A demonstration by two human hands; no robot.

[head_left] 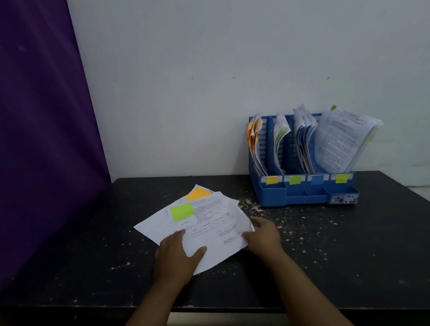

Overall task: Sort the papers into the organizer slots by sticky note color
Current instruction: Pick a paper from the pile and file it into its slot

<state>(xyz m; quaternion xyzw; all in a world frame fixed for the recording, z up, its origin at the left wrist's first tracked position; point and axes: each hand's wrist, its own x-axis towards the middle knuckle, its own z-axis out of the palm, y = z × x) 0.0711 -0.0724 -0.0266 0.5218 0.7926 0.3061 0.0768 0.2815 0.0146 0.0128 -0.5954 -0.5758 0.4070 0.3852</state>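
A small pile of white papers (217, 228) lies on the black table (357, 239). The top sheet carries a green sticky note (182, 211); a sheet beneath shows an orange sticky note (198, 193). My left hand (178, 253) rests flat on the pile's near left corner, thumb spread over the top sheet. My right hand (262, 235) holds the top sheet's right edge, its fingers hidden under the paper. The blue organizer (276, 195) stands at the back right with papers in its slots, labelled orange (272, 180), green (295, 179), blue (317, 179) and yellow (341, 178).
A purple curtain (22, 134) hangs on the left and a white wall (220, 51) backs the table. White flecks scatter over the tabletop. The table's front edge (228, 306) runs just below my forearms.
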